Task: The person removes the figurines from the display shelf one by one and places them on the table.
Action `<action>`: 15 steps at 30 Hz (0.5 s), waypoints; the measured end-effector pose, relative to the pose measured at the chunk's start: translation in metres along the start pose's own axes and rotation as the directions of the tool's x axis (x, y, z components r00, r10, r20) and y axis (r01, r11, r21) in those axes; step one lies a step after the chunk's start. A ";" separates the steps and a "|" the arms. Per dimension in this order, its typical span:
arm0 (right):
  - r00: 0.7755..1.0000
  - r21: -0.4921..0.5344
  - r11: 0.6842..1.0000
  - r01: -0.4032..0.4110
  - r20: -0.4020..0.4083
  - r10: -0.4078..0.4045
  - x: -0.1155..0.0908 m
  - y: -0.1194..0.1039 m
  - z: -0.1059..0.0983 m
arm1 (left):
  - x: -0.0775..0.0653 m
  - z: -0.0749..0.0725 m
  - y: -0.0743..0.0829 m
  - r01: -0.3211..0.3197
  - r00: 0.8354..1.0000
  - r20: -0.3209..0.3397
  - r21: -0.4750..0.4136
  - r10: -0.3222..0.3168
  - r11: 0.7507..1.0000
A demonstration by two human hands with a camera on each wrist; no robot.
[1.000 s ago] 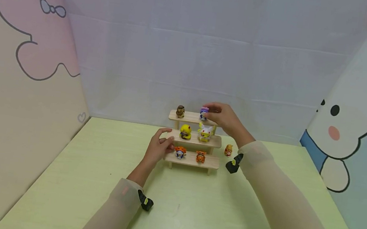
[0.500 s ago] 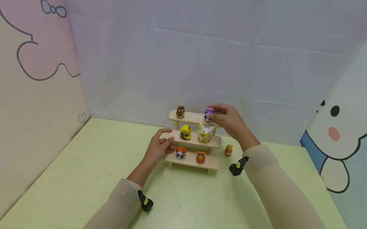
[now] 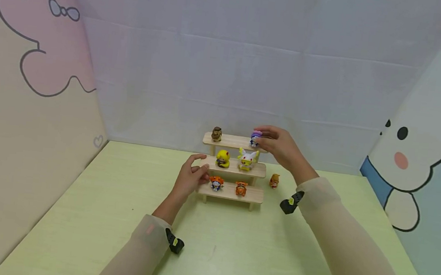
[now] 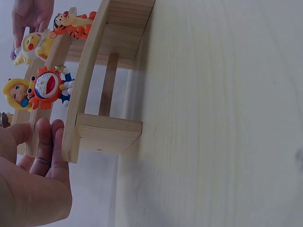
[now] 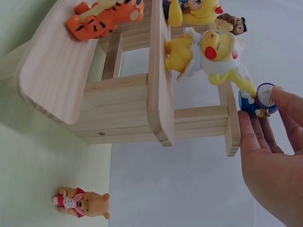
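Observation:
My right hand [image 3: 281,145] pinches a small blue-and-white figurine with a purple top [image 3: 255,138] at the right end of the top tier of a three-tier wooden display shelf [image 3: 230,192]. In the right wrist view thumb and fingers are on either side of this figurine [image 5: 265,97]. At the shelf's left side my left hand [image 3: 188,179] grips the end of the middle tier; the left wrist view has its thumb and fingers [image 4: 45,142] around that board. An orange-hooded figurine [image 4: 46,87] stands close to those fingers on the lowest tier.
A brown owl figurine [image 3: 216,134] shares the top tier. Yellow-haired [image 3: 223,158] and white-eared yellow [image 3: 247,159] figurines occupy the middle one. A tiger figurine [image 3: 241,188] is on the lowest. On the table [image 3: 111,234], right of the shelf, stands a bear figurine [image 3: 274,181].
My right hand has shifted to the right along the top tier, and the purple-topped figurine has moved with it. The left hand has stayed in place.

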State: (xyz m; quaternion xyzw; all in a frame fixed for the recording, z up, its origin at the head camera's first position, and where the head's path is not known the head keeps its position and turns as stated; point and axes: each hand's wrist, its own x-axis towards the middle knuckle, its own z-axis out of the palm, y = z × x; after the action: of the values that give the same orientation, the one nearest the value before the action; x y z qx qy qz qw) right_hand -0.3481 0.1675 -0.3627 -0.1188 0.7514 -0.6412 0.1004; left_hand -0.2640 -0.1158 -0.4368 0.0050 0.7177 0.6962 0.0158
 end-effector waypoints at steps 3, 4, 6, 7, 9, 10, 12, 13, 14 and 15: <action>1.000 0.003 1.000 -0.003 -0.006 0.003 -0.002 0.001 -0.003 | 0.001 0.000 0.000 0.000 1.000 0.000 0.003 0.000 1.000; 1.000 0.003 1.000 -0.005 -0.009 0.005 -0.002 0.001 -0.004 | 0.001 0.000 0.000 0.000 1.000 0.000 0.003 0.000 1.000; 1.000 0.001 1.000 -0.005 -0.009 0.005 -0.003 0.002 -0.006 | 0.001 0.001 0.000 0.000 1.000 0.000 0.005 0.000 1.000; 1.000 -0.002 1.000 -0.006 -0.010 0.006 -0.004 0.002 -0.007 | 0.001 0.001 0.000 0.000 1.000 0.000 0.004 0.000 1.000; 1.000 -0.012 1.000 -0.006 -0.010 0.006 -0.005 0.003 -0.010 | 0.001 0.001 0.000 0.001 1.000 0.000 0.002 -0.001 1.000; 1.000 -0.024 1.000 -0.006 -0.009 0.006 -0.006 0.004 -0.011 | 0.001 0.001 -0.001 0.001 1.000 0.000 0.001 -0.001 1.000; 1.000 -0.039 0.999 -0.006 -0.010 0.005 -0.007 0.005 -0.014 | 0.001 0.001 -0.001 0.000 1.000 0.000 -0.001 0.000 1.000; 1.000 -0.047 0.999 -0.005 -0.011 0.004 -0.007 0.005 -0.015 | 0.001 0.001 -0.001 -0.001 1.000 0.001 -0.003 0.001 1.000; 1.000 -0.050 0.999 -0.002 -0.011 0.002 -0.008 0.005 -0.016 | 0.001 0.001 -0.001 -0.003 1.000 0.000 -0.003 0.003 1.000; 1.000 -0.053 0.999 0.000 -0.010 0.000 -0.008 0.006 -0.017 | 0.001 0.001 -0.001 -0.005 1.000 -0.001 -0.002 0.005 1.000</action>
State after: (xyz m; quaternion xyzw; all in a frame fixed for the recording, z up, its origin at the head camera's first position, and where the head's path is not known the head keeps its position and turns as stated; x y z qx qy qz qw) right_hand -0.3457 0.1867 -0.3655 -0.1182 0.7687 -0.6217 0.0932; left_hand -0.2648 -0.1149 -0.4378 0.0064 0.7170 0.6969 0.0136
